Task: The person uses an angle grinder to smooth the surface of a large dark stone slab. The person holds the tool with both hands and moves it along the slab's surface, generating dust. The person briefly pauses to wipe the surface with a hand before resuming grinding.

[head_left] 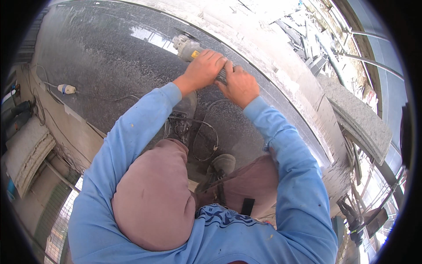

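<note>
An angle grinder with a light-coloured head lies low over a large dark stone slab. My left hand wraps round the front of its body, and my right hand closes on the rear part. The thin disc at the far end of the tool sits at a long straight line near the slab's far edge. Whether the disc is in the stone, I cannot tell. Part of the grinder's body is hidden under my fingers.
My shoes are on the slab, with a thin cable looping between them. A white and blue plug connector rests at the left. Stacked stone pieces stand at the right, with broken offcuts beyond.
</note>
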The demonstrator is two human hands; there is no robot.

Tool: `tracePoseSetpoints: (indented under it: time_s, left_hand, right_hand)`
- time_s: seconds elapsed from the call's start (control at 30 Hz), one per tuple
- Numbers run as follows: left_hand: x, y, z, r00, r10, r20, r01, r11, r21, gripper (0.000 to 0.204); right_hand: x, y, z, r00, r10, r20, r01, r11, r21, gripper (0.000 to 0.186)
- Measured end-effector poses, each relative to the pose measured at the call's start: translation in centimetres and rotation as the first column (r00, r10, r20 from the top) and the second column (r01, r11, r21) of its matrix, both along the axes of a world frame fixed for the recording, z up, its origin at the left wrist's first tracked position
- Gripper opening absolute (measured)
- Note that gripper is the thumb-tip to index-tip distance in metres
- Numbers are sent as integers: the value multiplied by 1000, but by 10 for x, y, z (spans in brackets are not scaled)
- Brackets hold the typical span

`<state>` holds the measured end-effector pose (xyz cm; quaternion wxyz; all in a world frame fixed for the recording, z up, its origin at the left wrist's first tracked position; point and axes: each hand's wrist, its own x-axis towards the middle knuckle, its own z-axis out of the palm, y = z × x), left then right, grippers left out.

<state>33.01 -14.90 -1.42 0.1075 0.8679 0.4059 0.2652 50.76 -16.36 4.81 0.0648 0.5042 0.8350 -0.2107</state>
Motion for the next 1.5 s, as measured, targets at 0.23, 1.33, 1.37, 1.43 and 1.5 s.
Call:
tracePoseSetpoints:
  time_s: [0.23, 1.33, 1.37, 1.43, 1.5]
  left_hand:
    - [-16, 4, -7, 1000, 4, -5, -4, 999, -49, 46]
    - [12, -6, 3, 999, -33, 11, 33, 999, -36, 42]
    - [10, -5, 2, 999, -31, 9, 31, 999, -35, 41]
    - [6, -3, -1, 1000, -24, 3, 25, 999, -35, 41]
    - [2, -1, -5, 1000, -17, -4, 17, 999, -35, 42]
  right_hand:
    - [-12, 6, -11, 998, 3, -70, 0, 999, 41, 70]
    - [15, -9, 8, 998, -40, -47, 39, 999, -25, 65]
    - [13, -7, 7, 998, -36, -51, 35, 999, -24, 65]
    - [10, -5, 4, 998, -29, -58, 28, 999, -22, 65]
    - [6, -2, 0, 997, -32, -71, 31, 999, -18, 64]
